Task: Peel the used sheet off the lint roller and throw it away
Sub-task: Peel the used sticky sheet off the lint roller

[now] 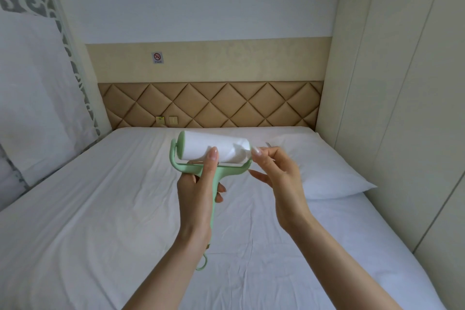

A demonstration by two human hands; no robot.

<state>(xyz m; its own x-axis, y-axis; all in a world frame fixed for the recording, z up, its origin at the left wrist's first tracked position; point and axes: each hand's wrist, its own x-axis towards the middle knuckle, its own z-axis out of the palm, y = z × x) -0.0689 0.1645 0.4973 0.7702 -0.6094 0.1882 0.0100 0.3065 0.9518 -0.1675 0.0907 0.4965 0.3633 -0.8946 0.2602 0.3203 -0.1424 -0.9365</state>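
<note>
I hold a lint roller [201, 147] with a pale green frame and handle and a white sticky roll, up over the bed. My left hand [198, 191] grips the green handle, its thumb pressed against the roll's front. My right hand [274, 173] is at the roll's right end, thumb and forefinger pinching the lifted edge of the used sheet [242, 148], which looks creased there. The rest of the sheet stays wrapped on the roll. No bin is in view.
A bed [113, 221] with a white sheet fills the space below my arms. A white pillow [324, 171] lies at the right near the quilted tan headboard [208, 103]. Cream cabinet panels [402, 108] line the right side, a white curtain [32, 83] the left.
</note>
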